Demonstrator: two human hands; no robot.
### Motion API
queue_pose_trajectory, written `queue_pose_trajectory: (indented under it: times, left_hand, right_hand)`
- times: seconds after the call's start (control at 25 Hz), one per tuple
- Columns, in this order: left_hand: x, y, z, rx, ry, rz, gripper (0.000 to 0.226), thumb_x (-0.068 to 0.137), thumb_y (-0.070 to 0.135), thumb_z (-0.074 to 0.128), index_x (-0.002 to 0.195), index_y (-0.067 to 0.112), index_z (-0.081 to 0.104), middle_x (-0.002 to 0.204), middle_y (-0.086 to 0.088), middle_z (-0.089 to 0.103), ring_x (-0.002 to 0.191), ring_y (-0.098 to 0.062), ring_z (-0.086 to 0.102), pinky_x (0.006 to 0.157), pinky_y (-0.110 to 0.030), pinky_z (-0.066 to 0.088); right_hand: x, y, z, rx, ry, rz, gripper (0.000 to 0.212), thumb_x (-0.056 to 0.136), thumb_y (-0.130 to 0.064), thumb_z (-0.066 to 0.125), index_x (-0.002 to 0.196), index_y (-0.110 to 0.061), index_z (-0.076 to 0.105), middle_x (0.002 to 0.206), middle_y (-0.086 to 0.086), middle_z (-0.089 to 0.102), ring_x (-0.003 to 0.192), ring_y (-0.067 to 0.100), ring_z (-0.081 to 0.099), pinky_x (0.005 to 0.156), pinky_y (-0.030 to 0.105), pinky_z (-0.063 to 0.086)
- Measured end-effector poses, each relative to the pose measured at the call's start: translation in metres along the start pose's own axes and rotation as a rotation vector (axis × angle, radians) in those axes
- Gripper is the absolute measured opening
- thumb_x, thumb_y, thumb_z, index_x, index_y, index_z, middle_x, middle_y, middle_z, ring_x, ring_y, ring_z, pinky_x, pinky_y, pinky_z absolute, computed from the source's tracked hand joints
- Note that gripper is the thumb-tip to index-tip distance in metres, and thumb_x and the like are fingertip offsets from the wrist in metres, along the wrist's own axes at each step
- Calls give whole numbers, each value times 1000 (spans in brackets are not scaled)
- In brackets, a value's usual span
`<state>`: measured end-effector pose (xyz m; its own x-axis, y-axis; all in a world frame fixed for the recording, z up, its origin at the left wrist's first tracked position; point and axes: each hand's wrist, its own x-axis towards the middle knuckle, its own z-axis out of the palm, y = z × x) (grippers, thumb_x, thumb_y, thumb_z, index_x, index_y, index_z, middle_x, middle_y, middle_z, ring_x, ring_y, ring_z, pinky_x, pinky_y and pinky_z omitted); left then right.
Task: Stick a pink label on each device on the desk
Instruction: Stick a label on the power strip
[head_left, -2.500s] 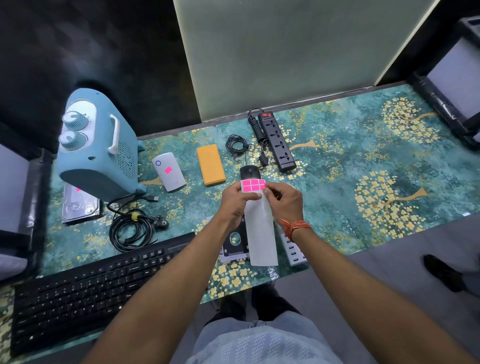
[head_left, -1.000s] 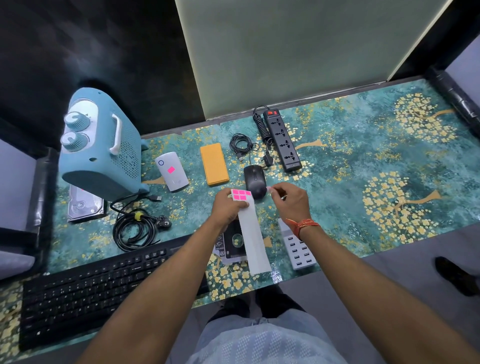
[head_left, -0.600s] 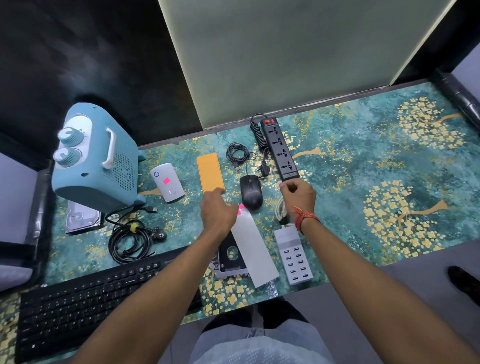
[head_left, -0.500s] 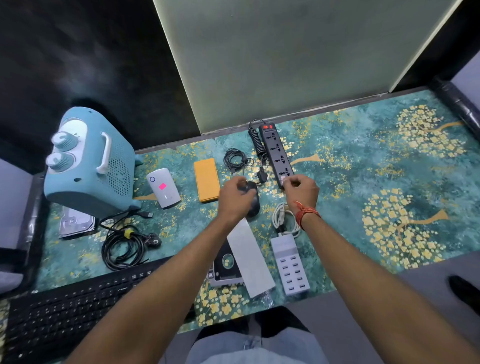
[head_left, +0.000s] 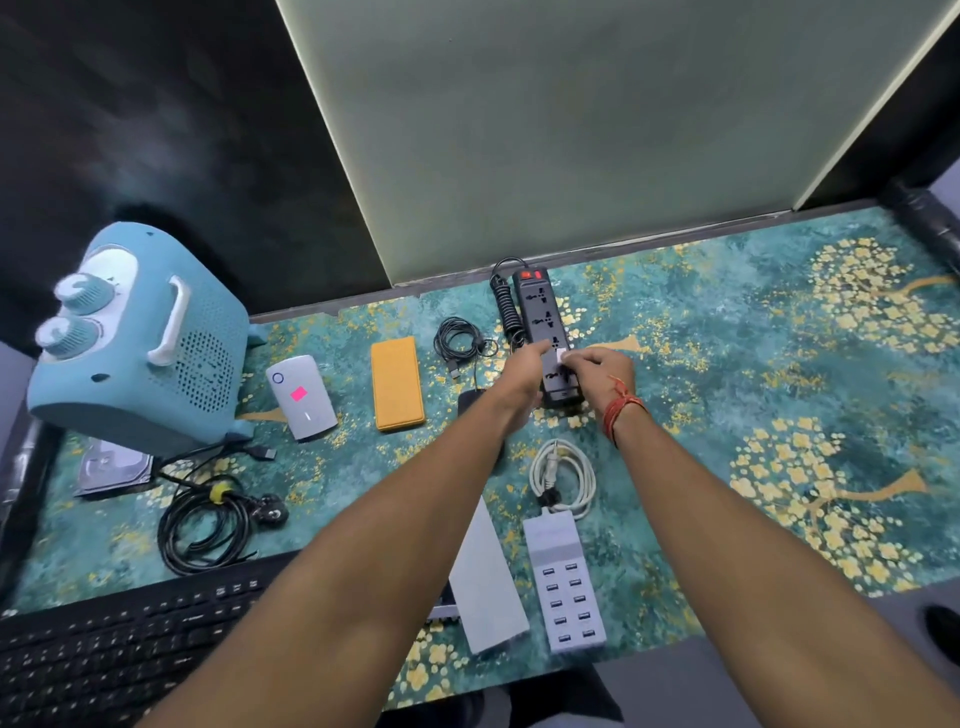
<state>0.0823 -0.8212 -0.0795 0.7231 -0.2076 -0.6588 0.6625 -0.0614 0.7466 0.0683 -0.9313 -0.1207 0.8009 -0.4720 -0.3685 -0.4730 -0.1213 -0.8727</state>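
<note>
Nearest the camera, a black keyboard (head_left: 119, 644) runs off the lower left edge of the desk mat (head_left: 727, 395), which is teal with gold flowers. To its right lies the long white backing strip (head_left: 488, 587) of the label sheet, partly under the left forearm, and just right of that a grey multi-port USB charger (head_left: 565, 582) with its white cable (head_left: 563, 470) coiled at its far end.

Further in on the left sit a coiled black power cord (head_left: 208, 519) with a yellow tie and, half tucked under the heater, a bare hard drive (head_left: 111, 467). The blue fan heater (head_left: 135, 348) stands at the left edge, two dials on top. Beside it lies a small white device (head_left: 301, 397) already bearing a pink label (head_left: 298, 394), then an orange power bank (head_left: 397, 382) with no label showing. A black mouse (head_left: 470, 402) is mostly hidden under the left wrist.

Both hands meet over the near end of the black power strip (head_left: 545, 332) — which lies lengthwise away from the viewer, red switch at its far end, coiled cord alongside. The left hand (head_left: 524, 371) rests fingers-down against the strip's left side, steadying it. The right hand (head_left: 602, 369), a red thread at its wrist, has thumb and forefinger pinched onto a small pale square (head_left: 560, 357) on the strip's top face — its colour reads washed-out here, so whether it is the pink label cannot be told for sure. A small black cable (head_left: 460, 343) lies coiled just left of the strip.
</note>
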Motion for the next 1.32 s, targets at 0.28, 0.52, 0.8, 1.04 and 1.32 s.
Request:
queue_pose_trajectory:
  times: [0.28,0.52,0.8,1.04,1.32]
  left_hand:
    - [-5,1,11,-190,31,-78,35,106,30,32,92,12,58,86,-7,60,78,-18,55,82,-40,49]
    - [-10,-15,4,-450,-35,-12,35,106,20,30,140,23,39,114,-14,62,72,-24,64,74,-45,54]
    - [-13,-14,6,-524,-59,-19,40,107,20,27,145,26,40,118,-10,63,94,-28,64,68,-44,58]
    - [-13,-16,9,-508,-35,-33,43,107,20,28,148,30,37,116,-9,64,91,-25,65,66,-43,58]
    - [-13,-24,6,-478,-6,-39,41,107,20,27,145,29,39,112,-10,65,89,-28,66,73,-47,58]
  right_hand:
    - [-21,-22,-6,425,35,1,7,80,-4,70,76,-8,71,79,15,73,73,23,72,74,33,60]
    - [-26,-20,-13,96,153,-121,13,87,-13,66,74,-14,70,72,7,72,58,19,70,64,40,62]
    - [-18,-29,-18,-463,56,-534,21,92,-22,60,86,-6,72,85,12,72,77,27,64,72,33,50]
    - [-12,-23,-19,-647,-3,-697,22,95,-21,54,93,-7,70,92,11,68,82,27,62,72,39,52]
    - [-8,-12,-25,-597,-192,-701,18,91,-19,62,97,-8,75,95,8,64,86,24,59,76,38,51]
